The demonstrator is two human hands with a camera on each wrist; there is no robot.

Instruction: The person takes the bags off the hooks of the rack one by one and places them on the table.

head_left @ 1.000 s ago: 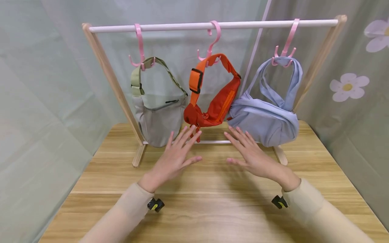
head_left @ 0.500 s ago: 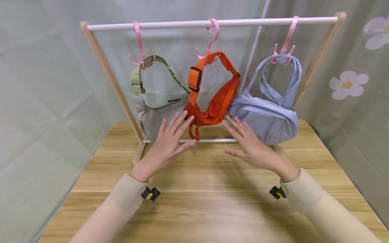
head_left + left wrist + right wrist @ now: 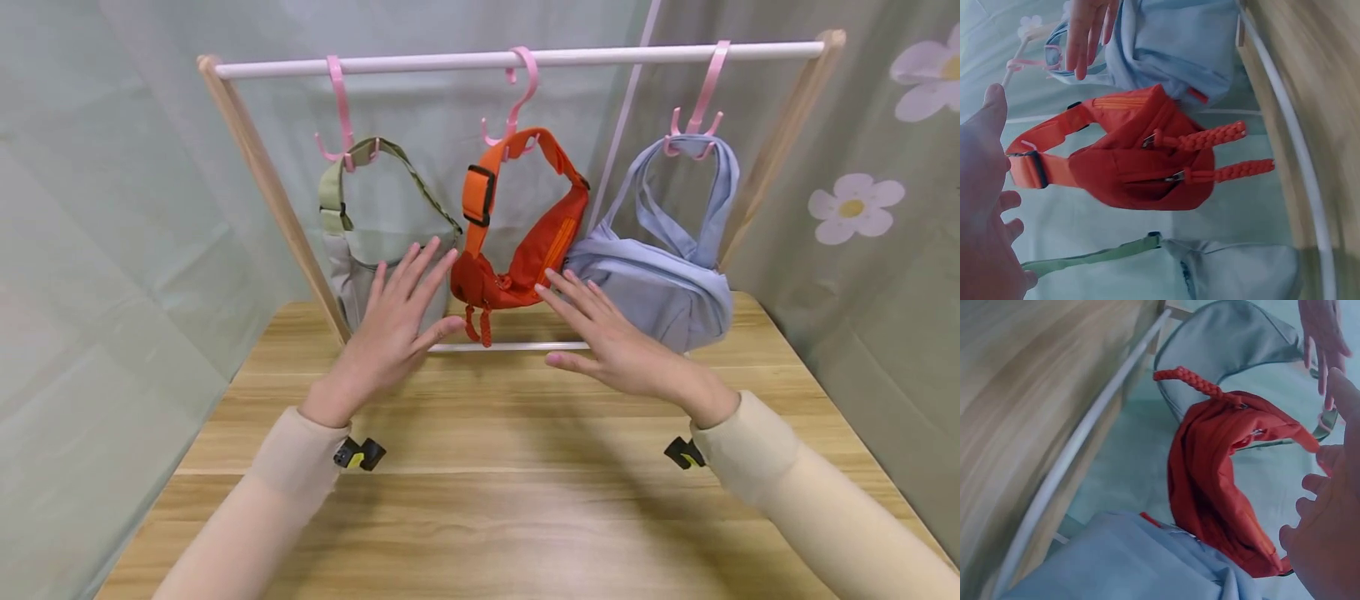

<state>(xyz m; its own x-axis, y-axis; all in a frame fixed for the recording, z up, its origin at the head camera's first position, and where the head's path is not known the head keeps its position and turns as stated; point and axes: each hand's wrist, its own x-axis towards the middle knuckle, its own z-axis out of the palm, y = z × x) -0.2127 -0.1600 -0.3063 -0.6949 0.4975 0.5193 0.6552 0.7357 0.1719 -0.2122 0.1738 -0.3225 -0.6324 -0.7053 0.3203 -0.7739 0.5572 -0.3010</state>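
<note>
Three shoulder bags hang side by side on pink hooks. At the left is a grey bag (image 3: pixel 348 283) with a green strap, in the middle an orange-red bag (image 3: pixel 536 250), at the right a light blue bag (image 3: pixel 652 292). My left hand (image 3: pixel 386 329), fingers straight and spread, is in front of the grey bag and hides much of its body. My right hand (image 3: pixel 618 346) is held out in front of the blue bag, its fingertips overlapping the orange-red bag's lower edge. Neither hand holds anything. Two braided zipper pulls (image 3: pixel 1216 135) dangle from the orange-red bag in the left wrist view.
A wooden rack with a white top rail (image 3: pixel 600 57) carries the left hook (image 3: pixel 341 108), middle hook (image 3: pixel 528 87) and right hook (image 3: pixel 707 87). Its white lower bar (image 3: pixel 502 346) runs close over the wooden table (image 3: pixel 480 500). Pale curtains (image 3: pixel 112 208) enclose the back and sides.
Both hands have risen and moved forward toward the bags. The left has also shifted left, covering more of the grey bag. The bags still hang in place.
</note>
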